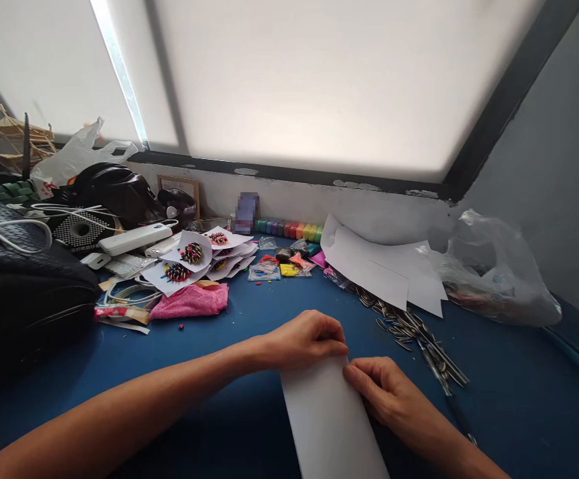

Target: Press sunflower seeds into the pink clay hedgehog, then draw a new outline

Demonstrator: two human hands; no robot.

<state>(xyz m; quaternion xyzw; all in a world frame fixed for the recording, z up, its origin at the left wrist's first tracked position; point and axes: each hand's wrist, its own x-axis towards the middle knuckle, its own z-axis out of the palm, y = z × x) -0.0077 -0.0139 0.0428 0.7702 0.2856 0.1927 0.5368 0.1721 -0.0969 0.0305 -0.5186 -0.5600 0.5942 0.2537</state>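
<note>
A white sheet of paper (332, 419), seemingly folded into a long strip, runs from the middle of the blue table toward me and out of the bottom of the view. My left hand (312, 339) is closed on its far end, fingers curled over the edge. At the far right corner, the thumb and fingers of my right hand (381, 386) pinch the paper's side edge. The two hands are close together but apart. Right of them lie striped sunflower seeds (393, 326) and several thin metal tools (439, 356).
White sheets (369, 263) lean at the back beside a clear plastic bag (503, 273). Colourful clay packets (289, 259) lie mid-table. Left are paper pieces with seed-studded clay (192, 253), a pink cloth (189, 301), a white power bank (137, 238) and a black bag (24, 286).
</note>
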